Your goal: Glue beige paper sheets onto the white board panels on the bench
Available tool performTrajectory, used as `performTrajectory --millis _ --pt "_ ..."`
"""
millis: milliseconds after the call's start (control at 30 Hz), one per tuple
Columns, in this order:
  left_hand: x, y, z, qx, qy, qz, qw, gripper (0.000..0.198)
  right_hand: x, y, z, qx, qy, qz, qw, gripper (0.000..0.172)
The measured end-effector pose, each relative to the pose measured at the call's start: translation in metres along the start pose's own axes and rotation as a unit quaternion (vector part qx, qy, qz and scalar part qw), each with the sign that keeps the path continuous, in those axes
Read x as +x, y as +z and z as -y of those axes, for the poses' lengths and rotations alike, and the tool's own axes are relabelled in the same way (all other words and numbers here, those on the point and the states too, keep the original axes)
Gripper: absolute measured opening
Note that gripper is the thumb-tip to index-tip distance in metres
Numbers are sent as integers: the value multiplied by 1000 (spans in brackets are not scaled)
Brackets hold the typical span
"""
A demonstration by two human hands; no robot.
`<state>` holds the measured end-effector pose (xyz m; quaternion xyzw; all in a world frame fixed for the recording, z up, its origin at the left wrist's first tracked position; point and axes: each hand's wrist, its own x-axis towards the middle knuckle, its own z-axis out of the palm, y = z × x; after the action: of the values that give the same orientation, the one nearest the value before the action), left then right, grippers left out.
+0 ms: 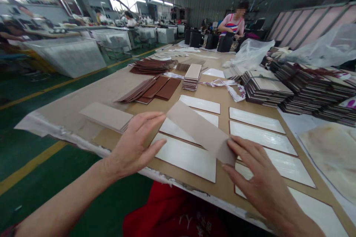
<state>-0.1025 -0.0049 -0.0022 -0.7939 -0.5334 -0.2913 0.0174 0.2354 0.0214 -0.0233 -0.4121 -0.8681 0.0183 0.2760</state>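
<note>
A flat beige rectangular board is held slantwise above the table. My right hand pinches its near right end between thumb and fingers. Close to the board's far left corner is my left hand, thumb and fingers apart, the fingertips at or almost at the corner. Below the board lie white-faced panels with thin dark edges, one of them a near panel. A second column of such panels runs down on the right, partly covered by my right hand. Left of my left hand sits a small stack of beige boards.
Brown panels lie fanned out beyond my left hand, beside a stack of pale-topped boards. Bundled boards and clear plastic sheeting are at right. A co-worker stands at the table's far end.
</note>
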Motion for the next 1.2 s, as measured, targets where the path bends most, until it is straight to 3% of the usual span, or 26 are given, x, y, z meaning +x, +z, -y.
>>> performTrajectory --millis 133,333,700,1000,1200 --pt "-33 9 30 -49 -133 -8 990 38 -3 -5 -24 19 30 47 998 47" --pt "-59 38 54 -93 -187 18 978 39 -1 11 -23 45 -13 160 986 52" --pt "-67 45 56 -133 -181 7 974 38 14 27 -16 -3 -73 186 980 57" --pt "-64 45 57 -111 -160 21 981 53 4 36 -24 -15 -32 269 963 62" --pt "-63 46 56 -99 -166 18 981 57 3 38 -25 -16 -40 272 961 61"
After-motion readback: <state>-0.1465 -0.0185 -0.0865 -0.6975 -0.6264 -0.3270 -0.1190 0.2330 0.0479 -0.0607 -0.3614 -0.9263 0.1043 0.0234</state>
